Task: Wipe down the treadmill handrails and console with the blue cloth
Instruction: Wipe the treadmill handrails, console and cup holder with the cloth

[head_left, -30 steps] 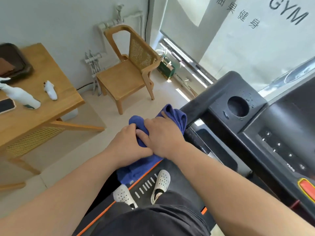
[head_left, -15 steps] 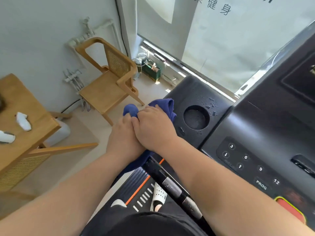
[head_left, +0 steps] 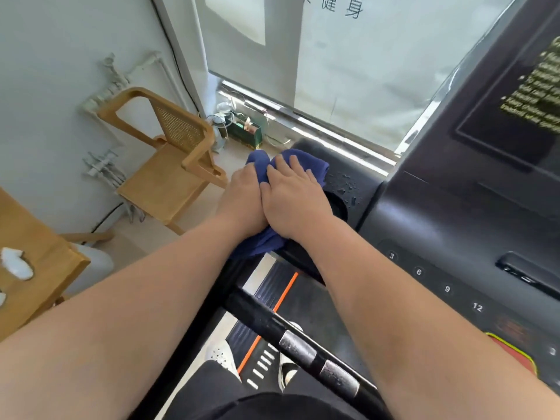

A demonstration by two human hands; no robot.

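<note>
Your right hand lies flat with its fingers stretched out, pressing a bunched, soft blue cloth onto the corner of the black plastic treadmill console at the centre of the frame. Your left hand sits tight against the right one, the two touching along their inner edges. Its fingers seem to curl down into the cloth's fold and grip it, though the tips are hidden. A tail of the cloth hangs below both wrists.

Just right of your right hand, a round cup recess is half covered, and water droplets speckle the console surface beside it. White number keys run toward the lower right. A black handrail with two grey metal plates crosses beneath your forearms at bottom centre. In the left half of the frame stands a wooden chair with a cane back, and at the lower left edge is a wooden tabletop.
</note>
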